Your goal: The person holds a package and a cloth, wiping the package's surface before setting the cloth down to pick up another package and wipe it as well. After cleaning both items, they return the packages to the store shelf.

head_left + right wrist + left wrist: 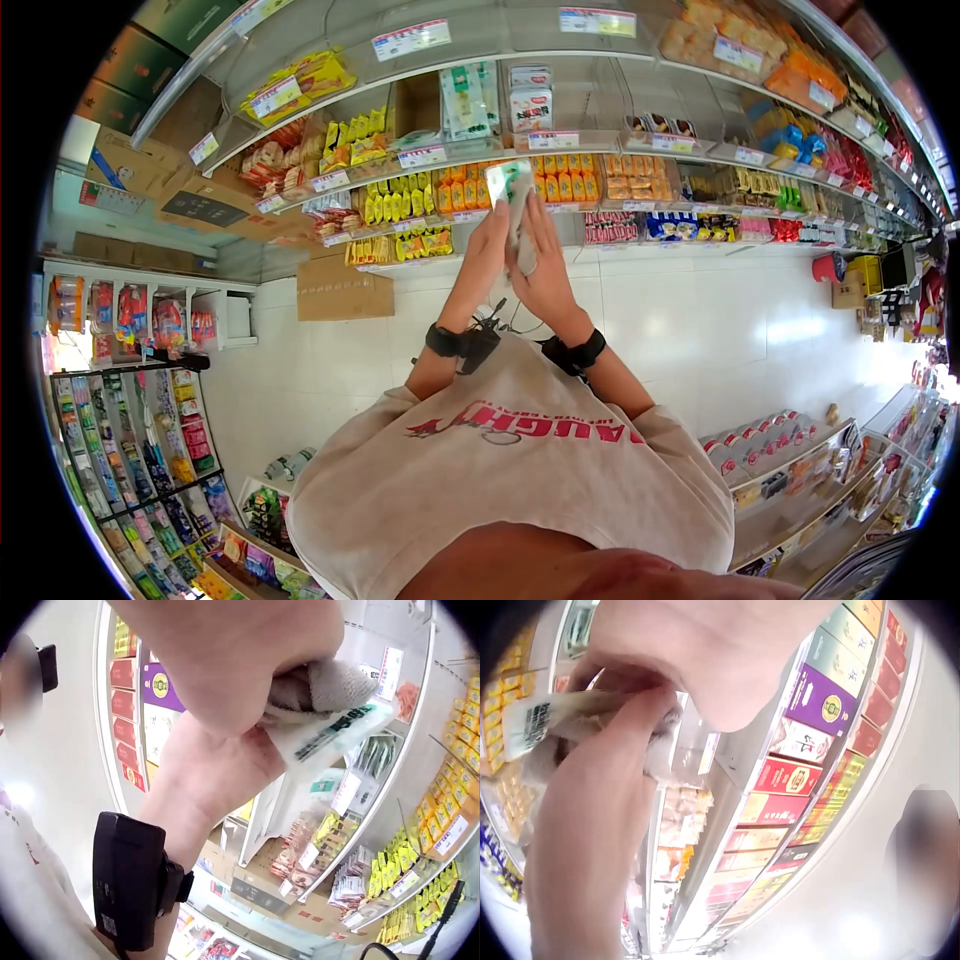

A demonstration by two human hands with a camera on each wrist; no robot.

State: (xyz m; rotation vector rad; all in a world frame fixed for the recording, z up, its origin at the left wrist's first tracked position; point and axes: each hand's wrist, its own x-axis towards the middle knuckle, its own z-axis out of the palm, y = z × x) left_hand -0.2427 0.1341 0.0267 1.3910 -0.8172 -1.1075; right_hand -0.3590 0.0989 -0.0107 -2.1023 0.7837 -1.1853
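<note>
Both hands meet in front of the shelves around a white plastic packet (512, 180) with green print. My left hand (487, 248) grips the packet from the left side, its thumb along it. My right hand (548, 275) lies against the other side. In the right wrist view, a light grey cloth (341, 686) is bunched in the right hand's curled fingers, pressed against the packet (330, 739) with dark green lettering. The packet's end (529, 724) sticks out beyond the fingers in the left wrist view, while the palms hide its lower part.
Tiered shelves (430, 157) with price tags carry rows of orange packs (565, 180) and yellow packs (400, 200). A cardboard box (345, 290) stands on the white floor. More display racks (140, 450) stand at the lower left and right. Boxes (821, 701) line an upper shelf.
</note>
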